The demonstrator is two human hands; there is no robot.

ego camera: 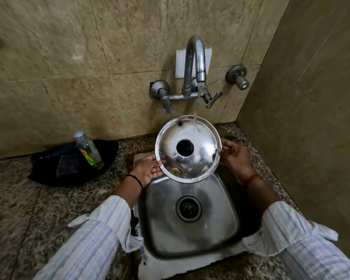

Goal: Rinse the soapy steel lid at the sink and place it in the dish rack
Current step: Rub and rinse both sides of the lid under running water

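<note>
Head camera looks steeply down, close over the sink (pixel 226 223).

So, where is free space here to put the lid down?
The counter in front of the black tray, left of the sink, shows bare stone. The sink's bottom around the drain is free too. A narrow strip lies right of the sink. The tray is crowded by a bottle and a scrub pad.

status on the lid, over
Left hand and right hand grip lid by its rim. Lid under running tap, over sink. Rack not in view.
</note>
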